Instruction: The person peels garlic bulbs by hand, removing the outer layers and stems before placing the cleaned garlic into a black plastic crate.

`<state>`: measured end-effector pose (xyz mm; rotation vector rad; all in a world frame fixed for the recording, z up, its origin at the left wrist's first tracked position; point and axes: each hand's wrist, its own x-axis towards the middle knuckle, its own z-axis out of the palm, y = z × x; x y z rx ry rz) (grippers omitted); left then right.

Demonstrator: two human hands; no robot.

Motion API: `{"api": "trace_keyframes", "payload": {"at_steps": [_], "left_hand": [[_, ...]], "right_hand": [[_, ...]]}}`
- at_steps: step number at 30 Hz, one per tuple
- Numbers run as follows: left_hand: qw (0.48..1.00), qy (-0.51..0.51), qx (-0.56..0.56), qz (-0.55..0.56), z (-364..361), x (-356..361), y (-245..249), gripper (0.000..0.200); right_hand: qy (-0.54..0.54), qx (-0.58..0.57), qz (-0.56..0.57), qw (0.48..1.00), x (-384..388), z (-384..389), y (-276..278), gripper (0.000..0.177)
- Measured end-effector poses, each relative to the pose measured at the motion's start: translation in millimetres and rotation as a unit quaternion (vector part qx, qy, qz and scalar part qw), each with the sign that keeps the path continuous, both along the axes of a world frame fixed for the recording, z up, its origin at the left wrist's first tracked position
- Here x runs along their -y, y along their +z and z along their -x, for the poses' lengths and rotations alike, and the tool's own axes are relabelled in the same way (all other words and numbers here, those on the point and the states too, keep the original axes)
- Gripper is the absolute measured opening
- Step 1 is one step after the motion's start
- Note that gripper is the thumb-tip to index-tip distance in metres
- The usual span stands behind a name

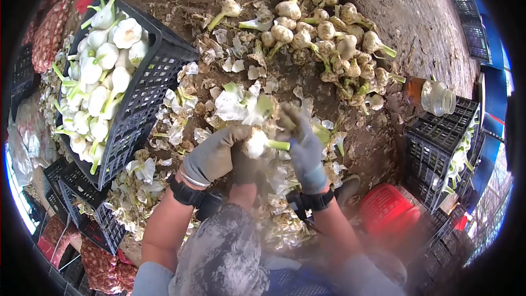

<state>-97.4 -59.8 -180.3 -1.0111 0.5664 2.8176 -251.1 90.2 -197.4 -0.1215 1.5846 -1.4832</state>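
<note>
My left hand (215,155), in a grey work glove, is closed around a white garlic bulb (255,143). The bulb's trimmed green stem (278,145) points right. My right hand (304,145), also gloved, is just beyond the stem end, its fingers stretched forward and somewhat blurred; I see nothing held in it. Loose white garlic skins (233,102) lie on the ground past both hands. Farther off is a heap of unpeeled garlic bulbs (329,33) with dirty skins and short stems.
At left a black plastic crate (156,71) is tilted, full of clean white garlic. On the right stand a glass jar (438,100) with amber contents, more black crates (433,148) and a red bucket (388,208). Red mesh sacks (52,35) sit at far left.
</note>
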Motion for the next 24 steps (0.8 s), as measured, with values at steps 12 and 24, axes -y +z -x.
{"api": "trace_keyframes", "payload": {"at_steps": [12,24], "left_hand": [[0.96,0.009,0.04,0.277,-18,4,0,0.039],[0.761,-0.045,0.069,0.644,37,-6,36,0.016]], "right_hand": [[-0.127,-0.003,0.003,0.992,-15,2,-5,0.024],[-0.072,0.023,-0.056,0.996,-16,-9,6,0.02]]}}
